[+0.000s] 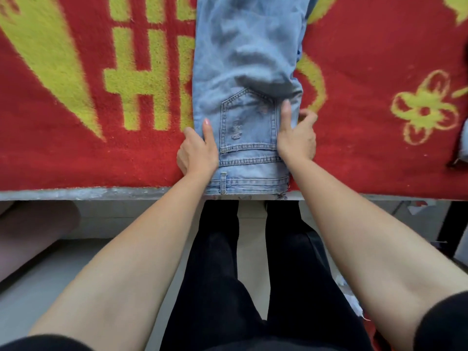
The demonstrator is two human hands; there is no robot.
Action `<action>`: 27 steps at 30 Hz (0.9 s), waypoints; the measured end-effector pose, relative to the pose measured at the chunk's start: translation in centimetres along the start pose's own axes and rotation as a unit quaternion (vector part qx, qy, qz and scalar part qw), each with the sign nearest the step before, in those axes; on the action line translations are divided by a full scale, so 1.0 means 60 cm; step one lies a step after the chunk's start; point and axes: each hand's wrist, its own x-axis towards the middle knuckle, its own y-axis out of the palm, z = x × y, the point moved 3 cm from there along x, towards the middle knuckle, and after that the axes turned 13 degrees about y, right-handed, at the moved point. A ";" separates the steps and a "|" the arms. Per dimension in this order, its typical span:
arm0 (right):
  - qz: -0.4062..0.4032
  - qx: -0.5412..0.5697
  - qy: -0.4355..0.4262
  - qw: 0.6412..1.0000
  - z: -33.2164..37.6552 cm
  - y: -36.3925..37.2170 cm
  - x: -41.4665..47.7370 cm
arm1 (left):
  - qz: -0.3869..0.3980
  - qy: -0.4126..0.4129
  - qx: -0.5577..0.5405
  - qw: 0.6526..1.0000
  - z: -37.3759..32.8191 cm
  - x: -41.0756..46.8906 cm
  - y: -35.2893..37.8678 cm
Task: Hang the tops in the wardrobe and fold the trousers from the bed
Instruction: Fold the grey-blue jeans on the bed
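Head view: light blue jeans (pixel 243 72) lie lengthwise on the red and yellow blanket (pixel 76 148), folded narrow. The waistband sits at the near bed edge (pixel 76 193) and overhangs it slightly. Left hand (pixel 196 153) pinches the left edge of the jeans, thumb on top. Right hand (pixel 297 140) grips the right edge beside the back pocket (pixel 247 122), thumb on the denim, fingers curled. Wide blanket shows on either side.
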 end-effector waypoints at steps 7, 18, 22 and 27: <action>0.054 -0.077 0.018 0.995 -0.112 0.004 -0.020 | 0.065 0.018 0.024 0.997 0.040 -0.048 0.028; 0.044 0.008 -0.050 0.998 -0.045 -0.040 0.010 | -0.011 0.046 0.101 0.994 -0.005 -0.019 0.002; -0.011 0.089 -0.096 0.991 0.066 -0.065 0.063 | -0.063 0.104 0.027 0.992 -0.075 0.083 -0.026; -0.128 0.099 -0.206 0.965 0.202 -0.073 0.117 | -0.102 0.193 0.006 0.976 -0.185 0.206 -0.054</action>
